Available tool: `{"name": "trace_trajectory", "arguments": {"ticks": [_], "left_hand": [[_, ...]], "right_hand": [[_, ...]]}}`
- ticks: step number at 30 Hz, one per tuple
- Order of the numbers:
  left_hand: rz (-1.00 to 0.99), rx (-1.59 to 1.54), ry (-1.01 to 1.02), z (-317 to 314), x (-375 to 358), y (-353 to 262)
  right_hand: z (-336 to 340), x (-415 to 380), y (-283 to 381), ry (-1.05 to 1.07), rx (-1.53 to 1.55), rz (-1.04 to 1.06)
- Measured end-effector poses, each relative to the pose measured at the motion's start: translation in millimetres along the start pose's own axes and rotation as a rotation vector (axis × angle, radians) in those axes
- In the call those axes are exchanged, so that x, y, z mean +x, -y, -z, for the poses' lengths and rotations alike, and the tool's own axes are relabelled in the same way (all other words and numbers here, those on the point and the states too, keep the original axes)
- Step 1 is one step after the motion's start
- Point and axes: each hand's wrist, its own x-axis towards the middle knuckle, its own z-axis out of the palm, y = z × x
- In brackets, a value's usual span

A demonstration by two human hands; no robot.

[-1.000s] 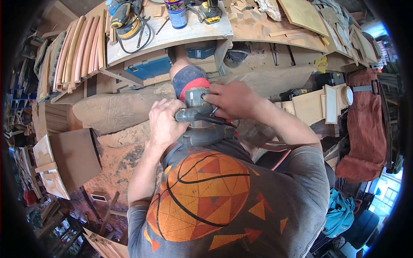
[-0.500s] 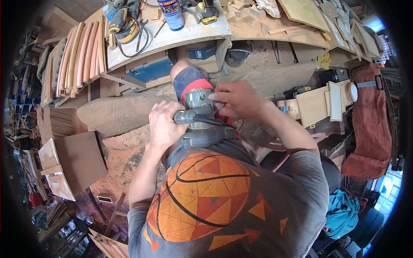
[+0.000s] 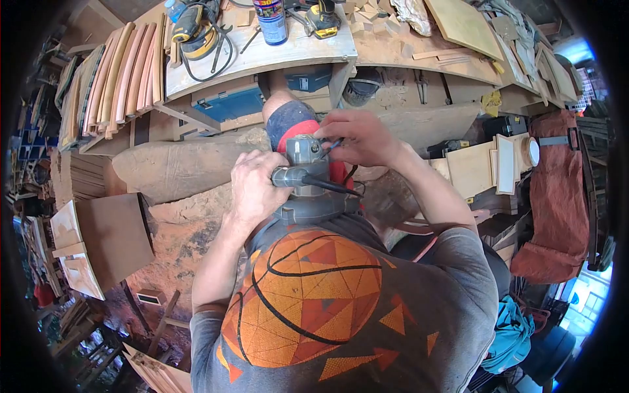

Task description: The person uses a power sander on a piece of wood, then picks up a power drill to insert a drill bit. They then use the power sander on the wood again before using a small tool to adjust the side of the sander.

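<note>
A grey corded power tool (image 3: pixel 306 208) rests on my lap, its rounded, broad part toward my belly. My left hand (image 3: pixel 252 182) wraps round its side handle, from which a thick black cord (image 3: pixel 331 185) runs to the right. Close against the tool's upper end is my right hand (image 3: pixel 362 139), its fingers bent and pinching a thin piece with a blue part (image 3: pixel 335 143). What kind of thing that piece is, I cannot make out. The right fingertips lie at or just above the tool's housing.
Ahead stands a workbench (image 3: pixel 262 62) with a yellow-black sander (image 3: pixel 198 40), a blue spray can (image 3: pixel 270 23) and a cordless drill (image 3: pixel 322 19). Wood offcuts (image 3: pixel 383 25) lie right of these. Curved wooden strips (image 3: pixel 124 75) stack at left. Boards (image 3: pixel 472 164) stand at right.
My right hand has shifted slightly, with its fingers lifted and spread a little over the tool's top. My left hand keeps its hold. The whole view has turned slightly.
</note>
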Motion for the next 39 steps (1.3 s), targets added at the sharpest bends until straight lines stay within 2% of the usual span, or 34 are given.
{"name": "trace_trajectory", "arguments": {"ticks": [6, 9, 11, 24, 26, 36, 39], "left_hand": [[-0.016, 0.003, -0.023, -4.9, -2.8, 0.6], [-0.001, -0.007, -0.029, -5.4, -2.5, -2.8], [-0.045, 0.006, -0.046, -8.1, -1.4, -2.4], [-0.01, -0.011, -0.021, -19.6, 3.6, -16.1], [-0.088, -0.013, -0.052, -21.9, 2.5, -16.3], [-0.099, 0.011, -0.028, -27.9, -5.5, -26.2], [-0.111, 0.018, -0.033, -29.7, -8.2, -28.2]], "right_hand": [[-0.6, 4.9, -2.3, 0.139, 0.026, 0.055], [5.6, 3.4, 2.6, 0.189, 0.066, 0.012], [4.9, -0.6, 4.1, 0.172, 0.044, -0.113], [23.4, -0.3, 20.2, 0.216, -0.1, -0.127], [25.1, -0.1, 23.0, 0.213, -0.131, -0.104], [24.5, -14.1, 31.0, 0.26, -0.18, -0.096], [22.9, -16.3, 38.2, 0.23, -0.197, -0.15]]}}
